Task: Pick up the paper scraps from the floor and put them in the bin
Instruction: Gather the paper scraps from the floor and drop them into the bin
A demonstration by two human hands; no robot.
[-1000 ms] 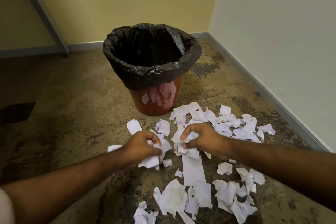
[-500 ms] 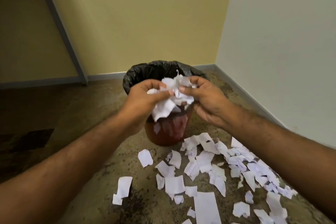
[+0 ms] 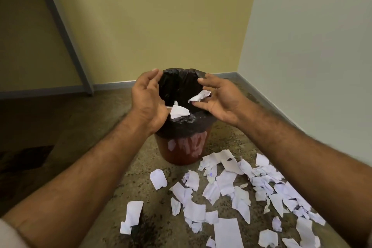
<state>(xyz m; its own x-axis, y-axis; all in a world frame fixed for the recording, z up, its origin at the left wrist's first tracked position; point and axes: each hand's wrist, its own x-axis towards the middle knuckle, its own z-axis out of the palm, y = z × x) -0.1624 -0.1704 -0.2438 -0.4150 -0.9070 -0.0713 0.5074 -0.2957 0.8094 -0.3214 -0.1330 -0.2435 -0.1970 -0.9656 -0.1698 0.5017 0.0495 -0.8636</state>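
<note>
A red bin (image 3: 182, 150) lined with a black bag (image 3: 179, 88) stands on the floor near the room's corner. My left hand (image 3: 148, 99) and my right hand (image 3: 219, 99) hover over its mouth, fingers spread apart. Two white scraps are in the air between them: one (image 3: 178, 111) by my left palm, one (image 3: 200, 96) touching my right fingertips. Several white paper scraps (image 3: 225, 185) lie scattered on the floor in front and to the right of the bin.
A yellow wall stands behind the bin and a pale wall (image 3: 306, 46) runs along the right, both with grey skirting. A grey slanted post (image 3: 66, 40) meets the floor at the left. The floor (image 3: 90, 127) is mottled brown.
Both hands gathered scraps off the floor, lifted the bundle over the bin, then spread apart. The bundle has left my hands; two pieces are falling into the bag.
</note>
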